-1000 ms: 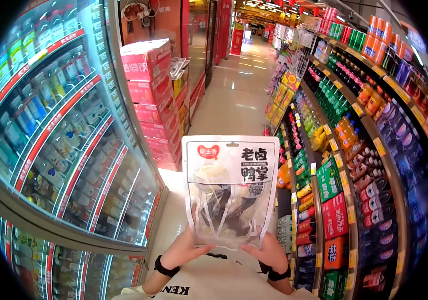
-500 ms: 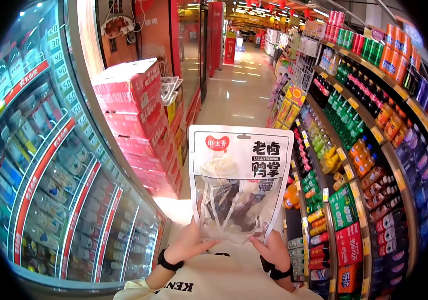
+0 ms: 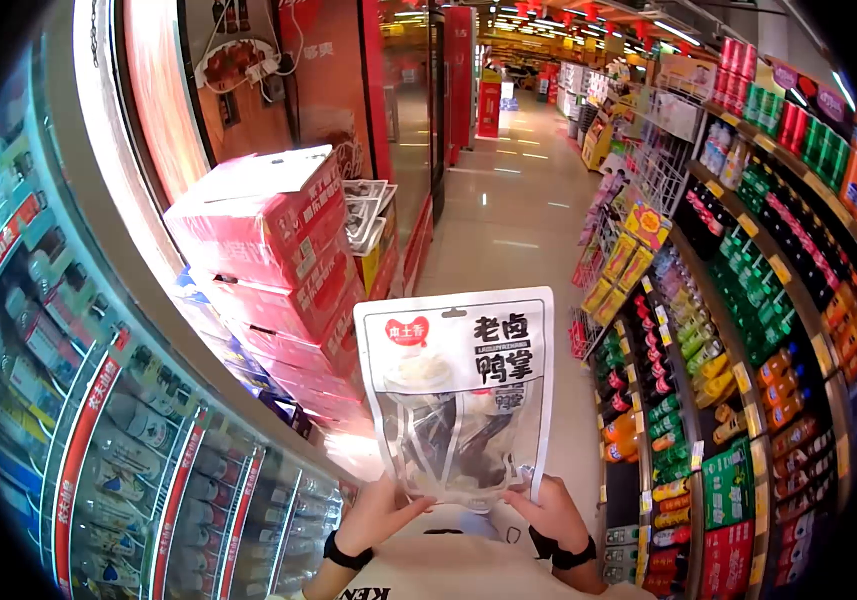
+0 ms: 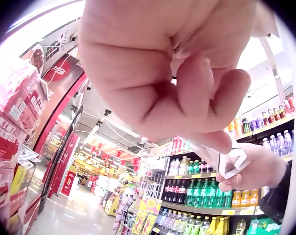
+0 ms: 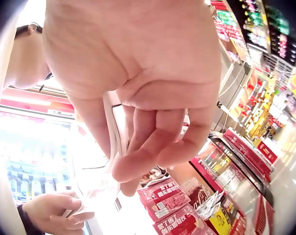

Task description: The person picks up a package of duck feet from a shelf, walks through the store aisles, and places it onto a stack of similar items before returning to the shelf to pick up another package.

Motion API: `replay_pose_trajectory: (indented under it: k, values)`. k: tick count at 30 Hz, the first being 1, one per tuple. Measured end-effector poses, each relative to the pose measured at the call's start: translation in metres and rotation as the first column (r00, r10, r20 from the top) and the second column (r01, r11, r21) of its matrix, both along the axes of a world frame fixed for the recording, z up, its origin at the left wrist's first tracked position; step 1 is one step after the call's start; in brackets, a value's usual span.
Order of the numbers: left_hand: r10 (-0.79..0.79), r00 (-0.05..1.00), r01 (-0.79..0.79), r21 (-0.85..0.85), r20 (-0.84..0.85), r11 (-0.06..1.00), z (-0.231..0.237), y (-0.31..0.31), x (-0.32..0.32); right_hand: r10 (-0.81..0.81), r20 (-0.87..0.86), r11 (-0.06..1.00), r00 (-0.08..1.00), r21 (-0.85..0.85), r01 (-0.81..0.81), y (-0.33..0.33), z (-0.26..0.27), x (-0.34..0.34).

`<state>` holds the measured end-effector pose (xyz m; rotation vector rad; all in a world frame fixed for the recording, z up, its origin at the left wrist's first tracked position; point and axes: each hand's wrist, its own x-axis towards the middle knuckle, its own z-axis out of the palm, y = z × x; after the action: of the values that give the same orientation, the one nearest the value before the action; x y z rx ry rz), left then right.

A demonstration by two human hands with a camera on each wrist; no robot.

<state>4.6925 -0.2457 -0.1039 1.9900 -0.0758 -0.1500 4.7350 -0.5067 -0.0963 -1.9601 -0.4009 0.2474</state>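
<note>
A white-bordered food pouch with a clear lower window showing dark pieces is held upright before the body in the head view. My left hand pinches its lower left corner, thumb on the front face. The lower right corner is pinched by my right hand. In the left wrist view, curled fingers of the left hand lie near the pouch edge. The right wrist view shows the right hand with the pouch edge between thumb and fingers.
Stacked pink-red cartons stand at the left beside a glass-door drinks cooler. Shelves of bottles and cans line the right, with a wire rack of yellow packets at their near end. A tiled aisle runs ahead.
The head view has shifted: the cartons appear larger and more of the doorway shows, while the cooler has slid left and the right shelves rightward. Both hands still hold the pouch, which sits slightly lower.
</note>
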Motion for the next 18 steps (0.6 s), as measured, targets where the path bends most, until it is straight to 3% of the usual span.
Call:
replay_pose_trajectory:
  k: [1,4,8,11,12,18]
  values:
    - [0.010,0.999,-0.014,-0.105,-0.046,0.994,-0.006,0.003,0.010,0.013,0.006,1.000,1.000,-0.003,-0.013,0.003,-0.007,0.015]
    - [0.052,0.984,-0.083,-0.186,-0.169,0.979,-0.001,0.007,0.037,0.027,0.024,1.000,0.999,0.012,-0.027,0.012,-0.010,0.059]
    - [0.062,0.982,-0.123,-0.358,-0.180,0.926,-0.005,0.009,0.087,0.030,0.071,0.997,0.997,0.064,-0.035,0.018,0.000,0.123]
    - [0.098,0.995,-0.099,-0.501,-0.027,0.860,0.015,-0.004,0.140,0.033,0.094,0.991,0.995,0.124,-0.045,0.010,0.001,0.177]
    - [0.132,0.991,-0.118,-0.433,0.001,0.894,0.017,-0.008,0.156,0.024,0.123,0.993,0.992,0.115,-0.038,0.008,0.008,0.196]
    - [0.166,0.984,-0.119,-0.448,0.068,0.886,0.021,-0.023,0.238,0.108,0.182,0.991,0.977,0.055,-0.120,-0.014,0.017,0.286]
